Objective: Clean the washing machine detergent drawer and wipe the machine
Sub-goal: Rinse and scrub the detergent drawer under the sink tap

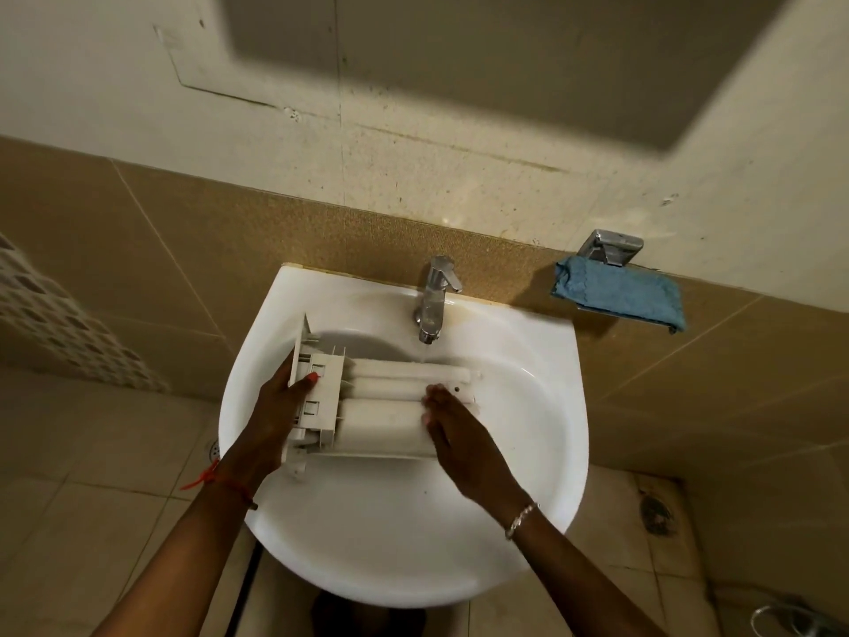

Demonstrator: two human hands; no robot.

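Drawer: the white plastic detergent drawer (390,406) lies lengthwise across the sink (413,544), inside the bowl and just below the tap (434,298).
Left hand: the left hand (275,420) grips the drawer's front-panel end. The thumb (308,381) is hooked over the top; the other fingers are hidden underneath.
Right hand: the right hand (464,439) lies flat on the far half of the drawer, its fingers (436,397) straight, close together and pressed on the plastic.
Step in hand: most likely rubbing the drawer's outer shell clean by hand.
Doing it well: hold the front end steady, run the flat fingers along the rounded ridges and into the grooves between them, then turn the drawer so the compartments get washed too.
Look: long rounded humps run side by side and a ribbed, boxy frame sits near the front. It appears to be underside up, with faint grey film in places.
Water: whether the tap is running cannot be told.
Nearby: a blue cloth (620,296) lies on a wall holder to the right of the sink, handy for wiping the machine later.
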